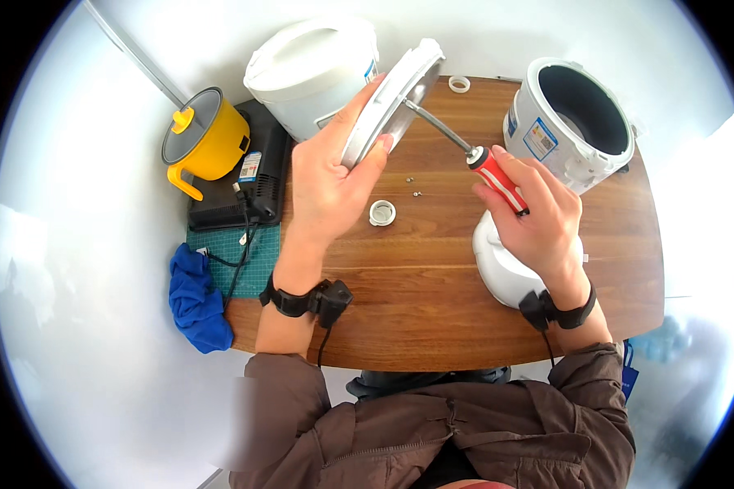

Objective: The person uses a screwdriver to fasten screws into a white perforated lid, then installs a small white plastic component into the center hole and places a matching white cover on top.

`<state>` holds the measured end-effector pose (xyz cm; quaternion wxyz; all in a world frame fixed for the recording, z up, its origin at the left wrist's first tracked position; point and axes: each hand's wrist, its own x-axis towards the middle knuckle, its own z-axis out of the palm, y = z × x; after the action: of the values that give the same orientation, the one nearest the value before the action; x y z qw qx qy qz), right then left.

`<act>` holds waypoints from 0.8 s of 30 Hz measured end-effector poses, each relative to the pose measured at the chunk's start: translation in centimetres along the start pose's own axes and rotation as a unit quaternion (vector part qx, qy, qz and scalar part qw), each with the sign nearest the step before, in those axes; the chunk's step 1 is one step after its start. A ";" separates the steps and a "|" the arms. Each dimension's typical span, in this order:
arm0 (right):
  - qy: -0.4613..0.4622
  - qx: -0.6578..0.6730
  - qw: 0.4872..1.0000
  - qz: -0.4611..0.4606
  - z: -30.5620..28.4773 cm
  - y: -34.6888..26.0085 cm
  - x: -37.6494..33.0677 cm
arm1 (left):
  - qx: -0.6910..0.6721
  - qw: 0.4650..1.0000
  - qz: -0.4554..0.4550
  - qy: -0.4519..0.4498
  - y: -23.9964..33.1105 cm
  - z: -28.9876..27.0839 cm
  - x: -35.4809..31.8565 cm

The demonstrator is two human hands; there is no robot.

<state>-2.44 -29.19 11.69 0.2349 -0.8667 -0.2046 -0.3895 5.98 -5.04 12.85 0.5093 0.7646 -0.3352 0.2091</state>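
In the upper middle of the frame, the left hand [328, 183] was closed around the lower edge of a round white lid [393, 102] with a shiny metal inner face. The lid was held tilted, raised above the wooden table [432, 310], with the thumb on its metal side and the other fingers behind it. The right hand [538, 216] was to the right of the lid and a little lower in the picture. It was gripping the red handle of a screwdriver [488, 167], and the metal shaft went up and to the left until its tip touched the inner face of the lid, near the centre. So the lid was between both hands, held by the left one and reached by the tool of the right one.

Under the right hand a white rounded plastic part [497, 265] lay on the table. Between the hands, on the wood, there were a small white ring-shaped cap [382, 213] and some very small screws [413, 187]. At the upper right stood an open white rice cooker body [571, 122], and at the top a second white cooker [314, 69] with its lid on. At the upper left a yellow pot [206, 140] stood on a black appliance [257, 175], and a blue cloth [194, 300] lay at the left edge of the table.
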 end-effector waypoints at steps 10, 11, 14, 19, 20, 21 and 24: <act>-0.222 0.642 0.647 0.347 -1.2 1.9 0.7 | 0.019 0.997 0.075 0.032 -0.8 -0.5 0.2; -0.227 0.623 0.665 0.345 -1.3 1.8 0.9 | 0.038 0.996 0.071 0.036 -0.9 -0.5 0.0; -0.153 0.522 0.785 0.296 -2.2 2.6 0.7 | -0.120 0.985 -0.014 0.125 -2.7 -1.1 0.2; -0.021 0.268 0.918 0.291 -2.1 3.6 0.6 | -0.305 0.931 -0.185 0.077 -2.4 -3.3 0.4; -0.034 0.237 0.925 0.294 -1.9 3.9 0.4 | -0.303 0.926 -0.210 0.080 -3.5 -3.6 0.4; -0.046 0.206 0.931 0.297 -1.6 4.2 0.1 | -0.292 0.927 -0.226 0.066 -3.9 -4.2 0.2; -0.176 0.048 0.952 0.247 -1.5 3.1 -1.2 | -0.294 0.919 -0.262 0.030 -4.9 -5.1 0.2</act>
<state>-2.36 -32.69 10.90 0.3255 -0.9326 -0.0412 -0.1502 9.79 0.85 11.86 0.7577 0.6340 -0.1538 -0.0165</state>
